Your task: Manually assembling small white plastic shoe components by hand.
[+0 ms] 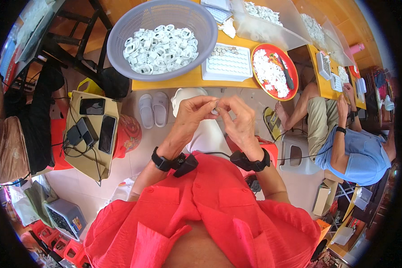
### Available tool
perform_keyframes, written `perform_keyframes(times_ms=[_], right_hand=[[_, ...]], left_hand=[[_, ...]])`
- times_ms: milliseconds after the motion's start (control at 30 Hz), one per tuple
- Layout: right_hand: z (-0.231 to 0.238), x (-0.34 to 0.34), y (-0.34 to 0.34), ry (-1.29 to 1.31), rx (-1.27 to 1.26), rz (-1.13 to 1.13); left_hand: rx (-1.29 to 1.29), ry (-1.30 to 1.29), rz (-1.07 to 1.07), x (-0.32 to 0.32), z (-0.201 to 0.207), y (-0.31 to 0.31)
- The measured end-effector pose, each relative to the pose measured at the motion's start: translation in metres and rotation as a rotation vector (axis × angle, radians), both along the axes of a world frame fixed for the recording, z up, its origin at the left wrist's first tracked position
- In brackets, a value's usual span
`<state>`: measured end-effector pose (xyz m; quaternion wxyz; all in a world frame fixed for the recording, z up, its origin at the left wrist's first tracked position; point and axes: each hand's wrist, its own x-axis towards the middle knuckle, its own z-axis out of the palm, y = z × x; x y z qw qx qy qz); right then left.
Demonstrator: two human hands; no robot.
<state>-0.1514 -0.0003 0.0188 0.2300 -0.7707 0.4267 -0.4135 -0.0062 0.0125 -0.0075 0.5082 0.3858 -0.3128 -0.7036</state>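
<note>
My left hand (193,115) and my right hand (239,119) meet at the fingertips in front of the table, both pinching a small white part (215,111) between them. The fingers cover most of it, so its exact kind is hard to make out. Beyond them stands a big grey-purple plastic basket (117,42) heaped with small white plastic parts (161,49), some with dark centres. To its right is a white tray (228,70) with rows of round hollows and several coin-like discs. A red round tray (295,71) holds small white pieces and a dark-handled tool (288,80).
The yellow table (165,85) lies ahead, with clear plastic bins (272,33) of white parts at the back. At left, a cardboard box lid (105,167) carries phones and cables. Grey slippers (153,110) lie on the floor. A person in blue (357,156) works at right; another sits at left.
</note>
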Motion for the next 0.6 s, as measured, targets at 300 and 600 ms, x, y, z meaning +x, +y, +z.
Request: perform_keyframes(times_ms=[300,600], right_hand=[[-0.011,-0.012,-0.006,-0.321,0.376,0.049],[0.000,-0.016,-0.008,-0.537,0.688,0.075]], left_hand=[[-0.051,-0.063,-0.036,-0.003,0.002,0.000],[-0.060,-0.013,-0.044,-0.005,0.001,0.000]])
